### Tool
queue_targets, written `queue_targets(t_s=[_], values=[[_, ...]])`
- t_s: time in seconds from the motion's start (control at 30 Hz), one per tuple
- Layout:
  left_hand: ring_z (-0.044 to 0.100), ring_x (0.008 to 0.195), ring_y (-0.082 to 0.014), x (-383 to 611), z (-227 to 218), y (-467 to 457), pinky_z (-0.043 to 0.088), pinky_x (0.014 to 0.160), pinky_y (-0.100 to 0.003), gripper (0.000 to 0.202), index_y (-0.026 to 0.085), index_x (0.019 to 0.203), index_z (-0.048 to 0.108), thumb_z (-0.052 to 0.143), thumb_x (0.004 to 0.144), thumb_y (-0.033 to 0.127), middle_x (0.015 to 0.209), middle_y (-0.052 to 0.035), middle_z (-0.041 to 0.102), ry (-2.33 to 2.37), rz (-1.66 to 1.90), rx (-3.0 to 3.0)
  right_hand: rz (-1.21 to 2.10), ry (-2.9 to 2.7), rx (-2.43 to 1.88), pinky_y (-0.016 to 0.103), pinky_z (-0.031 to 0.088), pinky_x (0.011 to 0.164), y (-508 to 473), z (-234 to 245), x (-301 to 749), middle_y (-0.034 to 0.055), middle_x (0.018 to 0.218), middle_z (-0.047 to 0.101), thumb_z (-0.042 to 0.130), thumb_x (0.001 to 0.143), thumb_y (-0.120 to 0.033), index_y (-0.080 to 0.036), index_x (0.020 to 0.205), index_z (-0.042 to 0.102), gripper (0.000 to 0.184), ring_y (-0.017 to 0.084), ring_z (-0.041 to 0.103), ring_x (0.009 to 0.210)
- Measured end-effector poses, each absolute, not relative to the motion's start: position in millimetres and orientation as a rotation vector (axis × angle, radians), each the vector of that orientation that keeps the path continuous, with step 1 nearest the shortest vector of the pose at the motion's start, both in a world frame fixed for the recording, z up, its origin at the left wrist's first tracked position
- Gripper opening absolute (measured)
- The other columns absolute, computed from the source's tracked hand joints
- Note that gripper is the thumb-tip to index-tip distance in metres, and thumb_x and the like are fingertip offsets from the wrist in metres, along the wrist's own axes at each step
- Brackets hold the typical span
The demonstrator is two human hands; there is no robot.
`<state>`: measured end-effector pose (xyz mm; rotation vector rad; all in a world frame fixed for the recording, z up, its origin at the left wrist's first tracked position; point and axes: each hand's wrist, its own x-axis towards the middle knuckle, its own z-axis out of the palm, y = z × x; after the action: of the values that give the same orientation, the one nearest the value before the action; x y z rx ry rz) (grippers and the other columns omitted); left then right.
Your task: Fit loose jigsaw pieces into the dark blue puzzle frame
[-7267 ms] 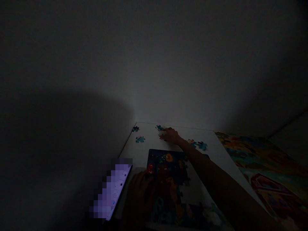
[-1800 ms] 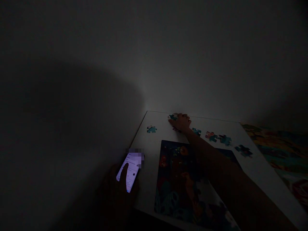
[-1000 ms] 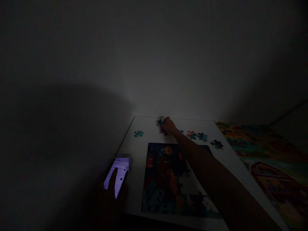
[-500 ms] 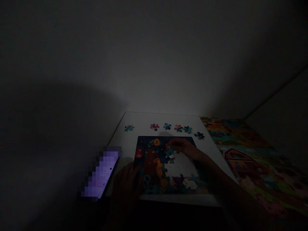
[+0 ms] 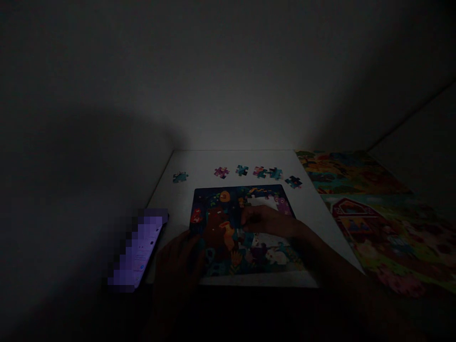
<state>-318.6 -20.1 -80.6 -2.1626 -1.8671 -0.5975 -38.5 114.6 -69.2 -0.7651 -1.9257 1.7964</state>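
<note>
Currently, the right hand [image 5: 265, 222] is laid on a jigsaw puzzle [image 5: 221, 223] at lower centre, fingers curled, any grip unclear; the left hand [image 5: 180, 259] is placed at its lower-left edge, grip unclear; loose pieces [image 5: 221, 172] are set above.

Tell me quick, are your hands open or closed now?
Left hand: looks open, at the edge of the jigsaw puzzle.
Right hand: fingers bent over the puzzle; cannot tell if it holds anything.

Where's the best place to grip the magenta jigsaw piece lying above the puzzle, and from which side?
Probably pinch its protruding tabs, coming straight down from above. The magenta jigsaw piece lies flat on the white board, and the gap to the teal piece should leave room for fingers.
</note>
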Motion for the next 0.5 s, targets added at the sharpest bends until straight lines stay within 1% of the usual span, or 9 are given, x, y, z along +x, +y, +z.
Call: queue_targets(t_s=[0.23, 0.3, 0.43, 0.5], values=[[0.059, 0.114, -0.0286, -316.5, -74.2, -19.9, 0.048, 0.094, -0.045, 0.031, 0.022, 0.119, 0.065, 0.048, 0.096, 0.035, 0.127, -0.0119, 0.063, -1.848, -0.526, -2.187, 1.622, -2.084, -0.758, 0.024, 0.041, 0.066, 113.1, -66.7, -39.2, -0.0023, 0.083, 0.061, 0.063, 0.086, -0.021, -0.02, 0.087, 0.064, 0.001, 0.012, 0.053, 0.073], [0.058, 0.114, -0.0284, -315.9, -73.4, -20.0, 0.048, 0.094, -0.045, 0.031, 0.022, 0.119, 0.065, 0.048, 0.096, 0.034, 0.127, -0.0117, 0.063, -1.853, -0.531, -2.184, 1.585, -2.104, -0.759, 0.024, 0.041, 0.066, 112.1, -65.1, -39.0, -0.0024, 0.083, 0.06, 0.063, 0.087, -0.021, -0.02, 0.088, 0.065, 0.002, 0.012, 0.053, 0.074], [0.059, 0.114, -0.0289, -315.6, -73.3, -19.6, 0.048, 0.095, -0.045, 0.031, 0.022, 0.119, 0.066, 0.049, 0.095, 0.034, 0.126, -0.012, 0.064, -1.834, -0.556, -2.199, 1.568, -2.145, -0.785, 0.024, 0.041, 0.066, 110.0, -63.1, -39.4, -0.0024, 0.083, 0.062, 0.065, 0.088, -0.028, -0.021, 0.09, 0.065, 0.007, 0.013, 0.055, 0.074], [0.059, 0.113, -0.0294, -316.2, -73.8, -19.2, 0.048, 0.095, -0.046, 0.032, 0.022, 0.119, 0.066, 0.048, 0.096, 0.035, 0.126, -0.0126, 0.063, -1.846, -0.557, -2.203, 1.538, -2.17, -0.794, 0.024, 0.042, 0.067, 109.0, -63.2, -40.1, -0.0023, 0.084, 0.063, 0.066, 0.088, -0.027, -0.021, 0.091, 0.065, 0.007, 0.013, 0.056, 0.075]])
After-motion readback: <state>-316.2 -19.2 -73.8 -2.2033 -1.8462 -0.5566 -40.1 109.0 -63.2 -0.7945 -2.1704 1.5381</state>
